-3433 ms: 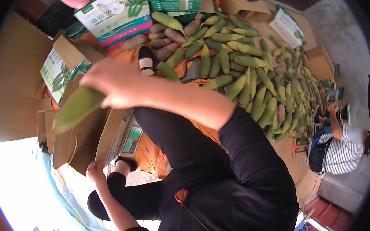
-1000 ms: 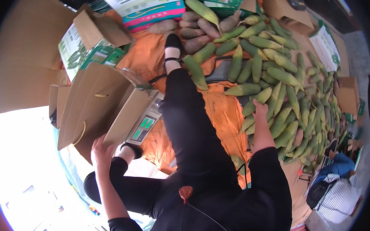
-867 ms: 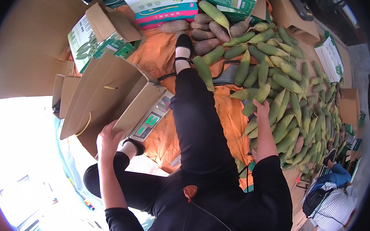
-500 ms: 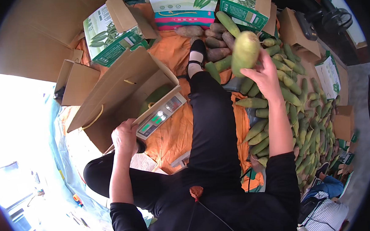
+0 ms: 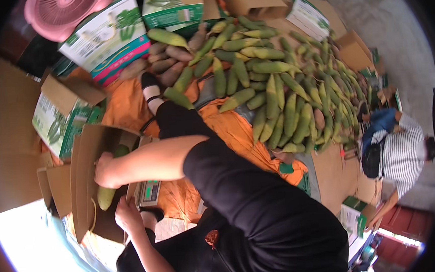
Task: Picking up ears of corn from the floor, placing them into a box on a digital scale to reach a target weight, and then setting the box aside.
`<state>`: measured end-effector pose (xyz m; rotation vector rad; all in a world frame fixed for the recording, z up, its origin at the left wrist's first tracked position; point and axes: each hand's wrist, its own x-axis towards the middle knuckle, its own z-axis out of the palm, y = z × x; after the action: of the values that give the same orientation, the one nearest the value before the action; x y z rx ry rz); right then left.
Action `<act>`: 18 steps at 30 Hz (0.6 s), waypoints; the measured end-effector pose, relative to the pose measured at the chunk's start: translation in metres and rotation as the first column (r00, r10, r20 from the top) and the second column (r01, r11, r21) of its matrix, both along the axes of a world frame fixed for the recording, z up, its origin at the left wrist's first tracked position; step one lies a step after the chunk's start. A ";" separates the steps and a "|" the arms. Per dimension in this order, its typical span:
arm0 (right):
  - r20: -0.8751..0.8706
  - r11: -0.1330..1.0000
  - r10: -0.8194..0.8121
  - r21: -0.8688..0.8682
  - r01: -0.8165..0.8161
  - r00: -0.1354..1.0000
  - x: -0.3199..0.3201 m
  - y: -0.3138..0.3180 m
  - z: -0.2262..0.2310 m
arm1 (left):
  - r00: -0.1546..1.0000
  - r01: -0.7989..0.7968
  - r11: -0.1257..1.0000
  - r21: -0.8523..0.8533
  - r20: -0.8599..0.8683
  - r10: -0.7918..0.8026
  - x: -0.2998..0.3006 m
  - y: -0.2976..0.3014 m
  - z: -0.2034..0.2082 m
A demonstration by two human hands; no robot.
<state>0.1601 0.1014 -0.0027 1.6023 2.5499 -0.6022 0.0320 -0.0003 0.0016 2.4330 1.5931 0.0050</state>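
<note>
My right hand (image 5: 107, 170) reaches into the open brown cardboard box (image 5: 81, 144) and is closed around a green radish (image 5: 106, 196), whose paler end shows below the hand. Above the hand a darker green radish end (image 5: 121, 151) shows inside the box; I cannot tell if it is a separate one. With closed fingers my left hand (image 5: 128, 217) grips the near edge of the box. Partly hidden under my right forearm, a digital scale (image 5: 149, 192) with a lit display lies beside the box.
A large heap of green radishes (image 5: 284, 92) spreads to the right on orange sheeting (image 5: 226, 123). Printed cartons (image 5: 107, 38) and a pink fan (image 5: 68, 15) stand at the back. At far right a person in a striped shirt (image 5: 403, 154) bends over a green-white box (image 5: 354, 215).
My right hand has carried the radish from above the heap leftward into the box. My left hand stays at the box edge. The view has swung right, bringing the other person further in.
</note>
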 end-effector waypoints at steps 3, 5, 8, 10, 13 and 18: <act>0.221 0.995 -0.033 -0.082 0.052 0.975 -0.005 0.017 -0.039 | 0.996 0.054 0.998 0.030 0.072 -0.056 0.005 -0.001 -0.006; 0.289 0.993 -0.016 -0.106 0.048 0.957 -0.003 0.016 -0.044 | 0.994 0.038 0.998 0.040 0.098 -0.042 -0.001 -0.003 -0.004; 0.263 0.989 -0.057 -0.115 0.090 0.963 0.003 0.014 -0.048 | 0.994 0.012 0.999 0.041 0.109 -0.016 -0.006 -0.005 -0.004; 0.252 0.989 -0.063 -0.114 0.095 0.966 -0.003 0.015 -0.042 | 0.993 -0.075 0.997 -0.025 0.086 0.077 -0.008 -0.007 0.001; 0.254 0.978 -0.120 -0.133 0.158 0.960 0.008 0.012 -0.044 | 0.999 -0.003 1.000 0.010 0.054 0.003 -0.002 -0.001 -0.010; -0.241 1.000 -0.001 0.004 0.002 0.971 0.015 0.011 0.017 | 0.996 -0.032 0.999 -0.006 0.077 0.033 -0.011 0.008 -0.001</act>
<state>0.1754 0.1119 0.0139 1.6237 2.7182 -0.8399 0.0206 0.0077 0.0001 2.3729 1.5972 0.0997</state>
